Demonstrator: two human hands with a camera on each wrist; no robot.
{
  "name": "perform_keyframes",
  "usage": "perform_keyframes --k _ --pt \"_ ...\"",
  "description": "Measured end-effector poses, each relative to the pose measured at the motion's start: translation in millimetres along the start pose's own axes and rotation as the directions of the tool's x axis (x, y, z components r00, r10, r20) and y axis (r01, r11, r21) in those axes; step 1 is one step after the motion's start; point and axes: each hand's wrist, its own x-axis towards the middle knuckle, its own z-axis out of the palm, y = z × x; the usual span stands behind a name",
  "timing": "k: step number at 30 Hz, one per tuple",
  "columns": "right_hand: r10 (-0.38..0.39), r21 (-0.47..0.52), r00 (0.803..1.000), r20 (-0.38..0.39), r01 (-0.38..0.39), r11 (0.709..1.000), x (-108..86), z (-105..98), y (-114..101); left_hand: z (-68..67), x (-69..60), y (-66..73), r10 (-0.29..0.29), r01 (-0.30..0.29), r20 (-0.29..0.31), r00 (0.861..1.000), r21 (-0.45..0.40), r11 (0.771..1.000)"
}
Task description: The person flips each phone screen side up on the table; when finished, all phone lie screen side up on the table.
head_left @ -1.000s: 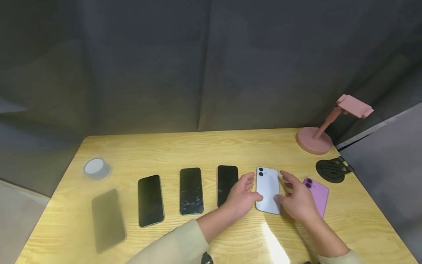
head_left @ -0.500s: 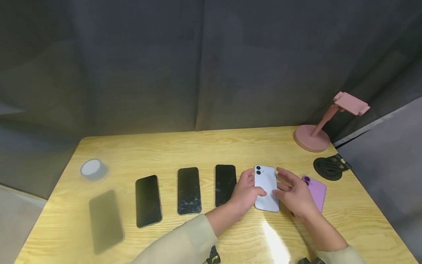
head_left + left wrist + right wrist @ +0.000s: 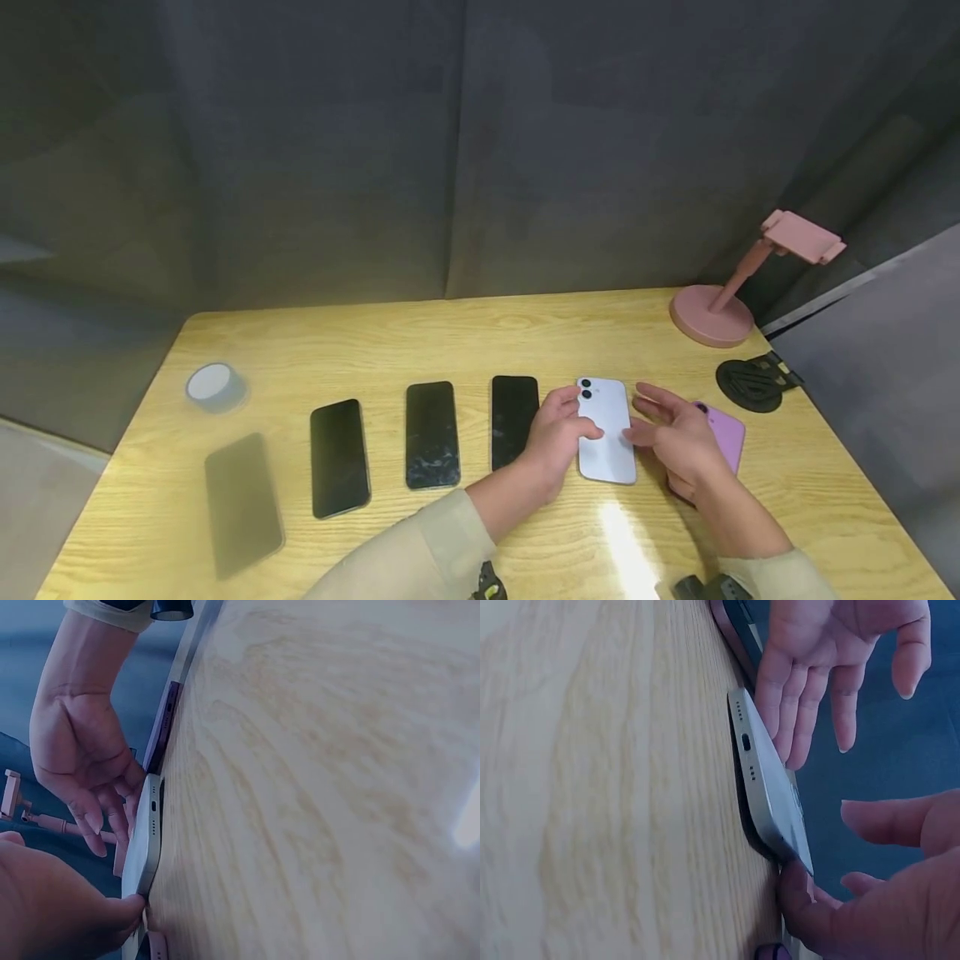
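Note:
A white smartphone (image 3: pixel 606 446) lies back up on the table, its two camera lenses at the far left corner. My left hand (image 3: pixel 553 437) is at its left edge, thumb above its back. On the right edge is my right hand (image 3: pixel 678 442), fingertips touching the phone's side. In the right wrist view a dark gap shows beneath the white phone (image 3: pixel 772 787), so it looks slightly tilted. The fingers of my left hand (image 3: pixel 817 667) extend loosely there, thumb apart from the phone. A purple phone (image 3: pixel 727 437) lies partly hidden behind my right hand.
Leftward stand three black phones: one (image 3: pixel 513 417) beside my left hand, one with smudges (image 3: pixel 432 437), and another (image 3: pixel 340 458). Past them are a hazy grey phone-shaped slab (image 3: pixel 243 504) and a white round object (image 3: pixel 215 387). A pink phone stand (image 3: pixel 712 317) and a black folding stand (image 3: pixel 756 385) are at right.
The camera view has shifted slightly. My left hand has come closer over the white phone's left edge, and my right thumb has drawn back to its right edge. The other phones have not moved.

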Motion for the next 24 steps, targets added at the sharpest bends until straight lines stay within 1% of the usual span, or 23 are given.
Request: perform_keyframes --k 4,7,9,11,14,16,21,24 --pt "0.004 -0.026 1.0 0.016 -0.003 1.0 0.6 0.1 -0.1 -0.8 0.4 1.9 -0.012 0.012 -0.011 1.0 -0.016 1.0" --pt "0.009 -0.028 0.999 0.032 -0.008 1.0 1.7 0.4 -0.3 -0.3 0.7 2.5 -0.015 0.015 -0.002 1.0 -0.013 1.0" --pt "-0.002 -0.016 0.998 0.064 0.003 1.0 2.6 0.1 -0.2 0.3 1.1 2.4 -0.018 0.018 0.009 1.0 -0.006 1.0" --pt "-0.015 0.019 0.994 0.112 0.013 1.0 3.0 -0.9 0.1 1.0 1.2 2.0 -0.021 0.021 0.025 0.999 -0.001 1.0" --pt "-0.032 0.07 0.982 0.186 0.019 0.997 2.5 -3.0 0.3 1.8 1.4 1.4 -0.027 0.027 0.043 0.999 0.022 0.999" --pt "-0.028 0.097 0.974 0.227 0.006 0.995 1.1 -4.1 0.3 2.1 1.6 1.0 -0.028 0.026 0.049 0.998 0.048 0.998" --pt "-0.031 0.123 0.948 0.315 -0.009 0.992 -3.5 -4.3 0.3 2.4 2.6 0.8 -0.029 0.023 0.048 0.998 0.128 0.992" --pt "-0.058 0.138 0.931 0.361 0.009 0.99 -5.3 -4.2 0.7 2.0 3.4 0.5 -0.033 0.026 0.045 0.998 0.14 0.99"
